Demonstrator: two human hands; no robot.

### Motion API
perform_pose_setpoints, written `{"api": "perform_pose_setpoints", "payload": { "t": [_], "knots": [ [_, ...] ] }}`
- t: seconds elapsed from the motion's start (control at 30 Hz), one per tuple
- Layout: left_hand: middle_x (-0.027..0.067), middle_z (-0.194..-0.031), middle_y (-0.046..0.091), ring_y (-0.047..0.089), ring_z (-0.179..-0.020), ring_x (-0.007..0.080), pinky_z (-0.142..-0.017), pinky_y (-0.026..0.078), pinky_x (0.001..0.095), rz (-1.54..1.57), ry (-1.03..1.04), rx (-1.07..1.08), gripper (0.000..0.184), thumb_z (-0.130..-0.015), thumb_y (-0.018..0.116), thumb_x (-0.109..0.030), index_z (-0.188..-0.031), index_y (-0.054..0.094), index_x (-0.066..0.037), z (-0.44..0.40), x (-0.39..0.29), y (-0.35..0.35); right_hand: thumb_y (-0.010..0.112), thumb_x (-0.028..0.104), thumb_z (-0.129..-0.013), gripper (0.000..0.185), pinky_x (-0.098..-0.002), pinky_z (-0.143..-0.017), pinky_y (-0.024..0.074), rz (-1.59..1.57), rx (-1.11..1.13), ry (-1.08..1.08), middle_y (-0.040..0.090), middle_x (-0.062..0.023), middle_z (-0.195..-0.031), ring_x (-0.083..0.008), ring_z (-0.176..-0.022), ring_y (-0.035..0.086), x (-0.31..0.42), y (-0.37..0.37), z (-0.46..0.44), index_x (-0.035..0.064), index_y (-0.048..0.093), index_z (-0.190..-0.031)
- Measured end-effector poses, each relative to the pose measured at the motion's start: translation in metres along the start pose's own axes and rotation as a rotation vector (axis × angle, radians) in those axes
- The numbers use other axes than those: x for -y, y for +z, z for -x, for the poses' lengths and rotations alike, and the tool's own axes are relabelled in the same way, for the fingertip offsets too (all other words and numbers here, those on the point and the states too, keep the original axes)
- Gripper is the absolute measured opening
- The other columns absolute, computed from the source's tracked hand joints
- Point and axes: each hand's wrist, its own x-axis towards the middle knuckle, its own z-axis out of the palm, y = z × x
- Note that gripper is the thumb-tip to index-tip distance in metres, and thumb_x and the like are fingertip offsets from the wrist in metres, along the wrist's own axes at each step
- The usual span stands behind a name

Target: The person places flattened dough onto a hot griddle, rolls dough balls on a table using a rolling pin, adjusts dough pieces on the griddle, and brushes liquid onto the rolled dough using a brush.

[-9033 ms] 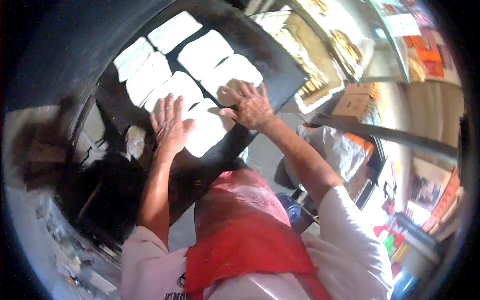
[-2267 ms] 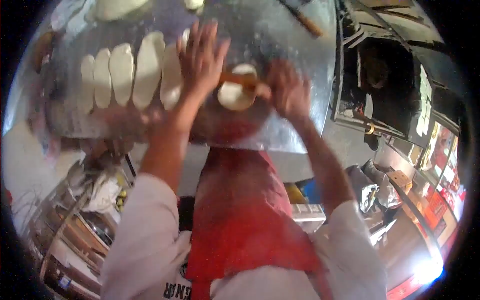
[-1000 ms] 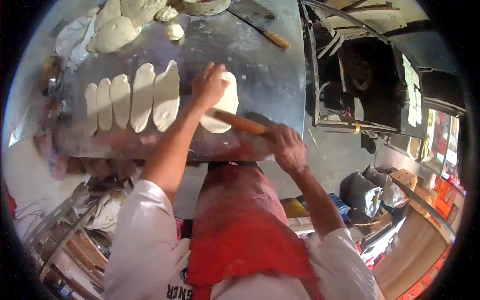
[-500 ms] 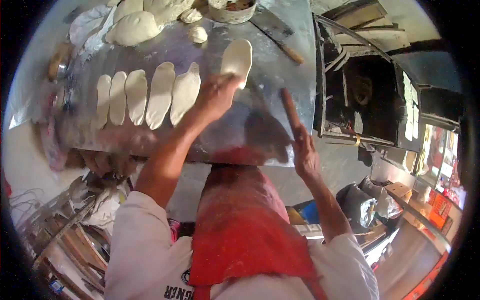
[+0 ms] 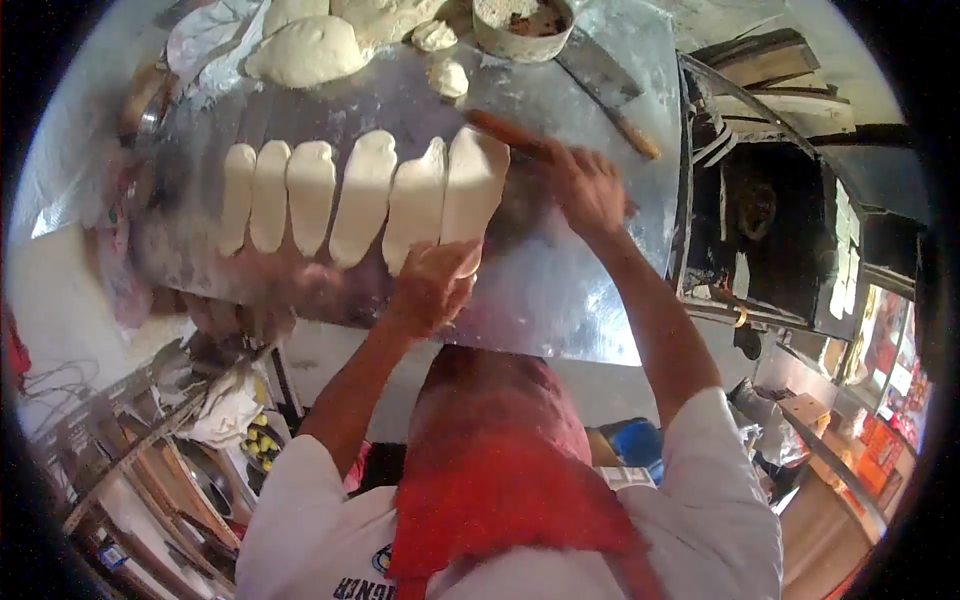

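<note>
My left hand (image 5: 437, 285) pinches the lower end of a long, flattened piece of dough (image 5: 474, 180), the rightmost in a row on the metal table. In my right hand (image 5: 588, 190) is a thin wooden rolling pin (image 5: 510, 136); its left tip reaches over the upper end of that same dough piece. Beside it lie several flat dough strips, among them a neighbouring dough strip (image 5: 415, 200) and a wider dough strip (image 5: 363, 200) farther left. Whether the pin touches the dough, I cannot tell.
Behind the row sit a large dough mass (image 5: 308, 52) and a small dough ball (image 5: 448, 78). A round container (image 5: 522, 35) and a wooden-handled blade (image 5: 610, 80) lie at the back right. The metal table (image 5: 560, 310) ends near my red apron (image 5: 510, 480).
The rightmost dough piece now lies against the row, and my left hand has moved down to its lower end. My right hand has swung the rolling pin up and left over its top.
</note>
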Motion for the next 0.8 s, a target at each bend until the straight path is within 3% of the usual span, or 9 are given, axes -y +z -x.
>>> {"api": "perform_pose_setpoints", "payload": {
  "t": [0.07,0.13,0.23,0.37,0.47,0.53,0.6,0.67,0.8],
  "knots": [
    [0.0156,-0.135,0.06,0.051,-0.134,0.0332,-0.114,0.036,0.0485,0.362,-0.095,-0.126,0.048,-0.095,0.064,-0.017,-0.142,0.054,-0.007,-0.029,0.031,-0.002,0.061,0.029,-0.094,0.048,-0.049,-0.092,0.0457,0.011,-0.062,0.177,0.063,-0.0082,-0.119,-0.034,-0.114,0.058,-0.05,0.018,0.055,0.0265,0.055,-0.142],
    [0.0195,-0.133,0.06,0.055,-0.125,0.0382,-0.104,0.045,0.0491,0.097,-0.039,-0.278,0.046,-0.091,0.064,-0.007,-0.136,0.057,-0.003,-0.087,0.051,-0.024,0.059,0.028,-0.096,0.048,-0.0492,-0.098,0.0411,0.292,-0.098,0.42,0.062,-0.0056,-0.123,-0.0316,-0.116,0.057,-0.067,0.0,0.087,0.0294,0.054,-0.144],
    [0.0197,-0.129,0.059,0.055,-0.119,0.0428,-0.101,0.044,0.0535,-0.01,-0.051,-0.435,0.054,-0.09,0.067,-0.015,-0.141,0.052,-0.005,-0.172,0.106,-0.002,0.06,0.031,-0.095,0.054,-0.0529,-0.105,0.0331,0.27,-0.121,0.601,0.058,-0.0055,-0.129,-0.0304,-0.123,0.052,-0.097,0.0,0.077,0.0284,0.051,-0.148],
    [0.0207,-0.125,0.058,0.056,-0.114,0.0423,-0.101,0.043,0.0554,-0.137,-0.181,-0.446,0.057,-0.087,0.07,-0.023,-0.139,0.052,-0.007,-0.232,0.143,0.029,0.053,0.036,-0.1,0.049,-0.052,-0.107,0.0303,0.298,-0.197,0.599,0.057,-0.0051,-0.132,-0.0301,-0.124,0.05,-0.122,0.007,0.048,0.0299,0.05,-0.149],
    [0.0218,-0.121,0.057,0.058,-0.109,0.0416,-0.099,0.045,0.0546,-0.037,-0.272,-0.245,0.057,-0.085,0.073,-0.025,-0.135,0.054,-0.005,-0.248,0.115,-0.012,0.051,0.033,-0.103,0.045,-0.0507,-0.106,0.0319,0.283,-0.246,0.601,0.058,-0.0041,-0.13,-0.0303,-0.124,0.051,-0.133,0.006,0.03,0.0269,0.05,-0.147],
    [0.0251,-0.129,0.056,0.054,-0.121,0.045,-0.105,0.044,0.0513,-0.067,-0.205,-0.014,0.068,-0.086,0.074,-0.027,-0.144,0.046,-0.006,-0.236,0.058,-0.032,0.05,0.033,-0.104,0.045,-0.0506,-0.107,0.0318,0.287,-0.175,0.64,0.058,-0.0032,-0.132,-0.0297,-0.125,0.05,-0.136,0.006,0.033,0.0292,0.048,-0.148],
    [0.0237,-0.13,0.056,0.055,-0.12,0.0428,-0.104,0.044,0.0494,0.416,-0.25,-0.161,0.064,-0.088,0.071,-0.026,-0.144,0.046,-0.006,-0.209,-0.004,-0.01,0.05,0.034,-0.103,0.045,-0.0506,-0.107,0.0316,0.282,-0.178,0.62,0.057,-0.0018,-0.132,-0.0291,-0.125,0.05,-0.138,0.01,0.033,0.0324,0.047,-0.148],
    [0.0211,-0.131,0.056,0.055,-0.119,0.0385,-0.105,0.043,0.0483,0.172,0.094,-0.149,0.06,-0.09,0.068,-0.024,-0.142,0.047,-0.004,-0.188,-0.025,0.068,0.051,0.035,-0.103,0.045,-0.0508,-0.108,0.0312,0.288,-0.19,0.601,0.057,-0.0008,-0.132,-0.0287,-0.126,0.05,-0.141,0.011,0.034,0.0348,0.047,-0.148],
    [0.019,-0.137,0.053,0.051,-0.126,0.0349,-0.109,0.039,0.0484,-0.119,-0.026,-0.237,0.06,-0.092,0.067,-0.024,-0.143,0.045,-0.001,-0.19,-0.077,0.098,0.052,0.032,-0.101,0.049,-0.0517,-0.108,0.0311,0.225,-0.169,0.508,0.057,-0.0048,-0.132,-0.029,-0.127,0.049,-0.138,0.006,0.039,0.0313,0.047,-0.149]
  ]
}}
